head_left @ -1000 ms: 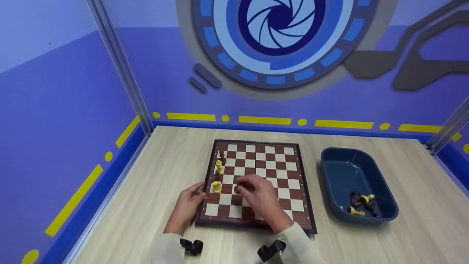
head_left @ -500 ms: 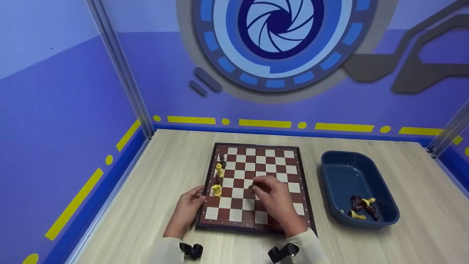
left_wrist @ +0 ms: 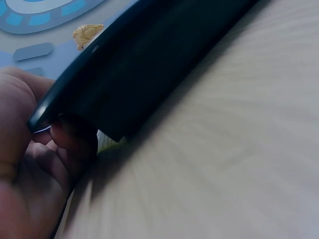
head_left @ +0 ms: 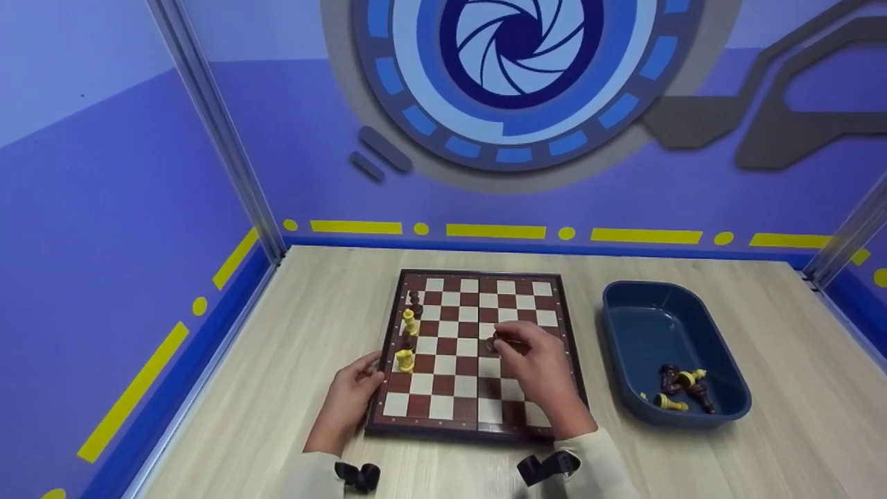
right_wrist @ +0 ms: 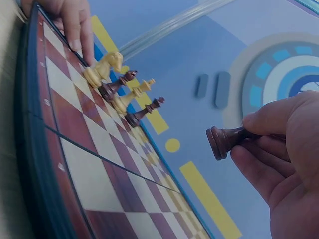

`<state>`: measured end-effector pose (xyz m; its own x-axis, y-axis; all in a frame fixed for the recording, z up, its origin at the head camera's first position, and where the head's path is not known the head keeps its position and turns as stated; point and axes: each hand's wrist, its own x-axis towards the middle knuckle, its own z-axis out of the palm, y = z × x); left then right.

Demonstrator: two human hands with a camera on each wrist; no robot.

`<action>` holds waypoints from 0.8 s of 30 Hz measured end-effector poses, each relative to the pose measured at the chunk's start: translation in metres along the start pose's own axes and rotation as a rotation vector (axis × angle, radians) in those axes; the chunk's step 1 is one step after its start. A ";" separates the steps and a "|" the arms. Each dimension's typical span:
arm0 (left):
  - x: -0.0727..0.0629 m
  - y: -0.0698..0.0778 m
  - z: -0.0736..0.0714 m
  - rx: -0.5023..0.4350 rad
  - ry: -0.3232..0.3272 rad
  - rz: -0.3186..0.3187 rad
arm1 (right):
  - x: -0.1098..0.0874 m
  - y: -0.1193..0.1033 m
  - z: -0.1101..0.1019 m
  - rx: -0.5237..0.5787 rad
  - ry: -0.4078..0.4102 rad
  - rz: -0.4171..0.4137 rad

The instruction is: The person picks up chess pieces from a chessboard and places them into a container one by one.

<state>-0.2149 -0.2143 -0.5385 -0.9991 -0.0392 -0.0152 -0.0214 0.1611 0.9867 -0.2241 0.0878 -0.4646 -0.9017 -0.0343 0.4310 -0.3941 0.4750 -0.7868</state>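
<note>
A brown-and-white chessboard point(head_left: 443, 407) lies on the table. My left hand point(head_left: 344, 402) grips its left edge, thumb on top and fingers curled underneath, as the left wrist view shows. Over the right half of the board, my right hand point(head_left: 537, 364) pinches a dark brown chess piece point(right_wrist: 219, 142) by its upper part, base showing; the fingers hide its top. Along the board's left side stand a yellow knight point(head_left: 405, 360), a dark bishop point(right_wrist: 117, 85), a yellow king point(head_left: 409, 323) and a dark crowned piece point(head_left: 415, 303).
To the right of the board sits a dark blue plastic bin point(head_left: 724, 353), with several yellow and dark chess pieces point(head_left: 686, 388) lying in its near end. Blue printed walls point(head_left: 277, 159) close off the table's back and left side.
My right hand has moved rightward across the board, carrying the dark chess piece. The left hand keeps its hold on the board's edge, and the standing pieces stay put.
</note>
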 end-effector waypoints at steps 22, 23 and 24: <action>-0.002 0.003 0.000 0.054 0.016 0.002 | 0.010 0.019 -0.031 0.041 0.098 0.077; -0.002 0.003 0.000 0.054 0.016 0.001 | 0.010 0.020 -0.033 0.039 0.104 0.079; -0.001 0.003 0.000 0.052 0.016 0.000 | 0.010 0.021 -0.034 0.041 0.112 0.081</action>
<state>-0.2136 -0.2135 -0.5358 -0.9984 -0.0545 -0.0122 -0.0235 0.2125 0.9769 -0.2356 0.1279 -0.4617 -0.9064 0.1018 0.4100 -0.3300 0.4355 -0.8375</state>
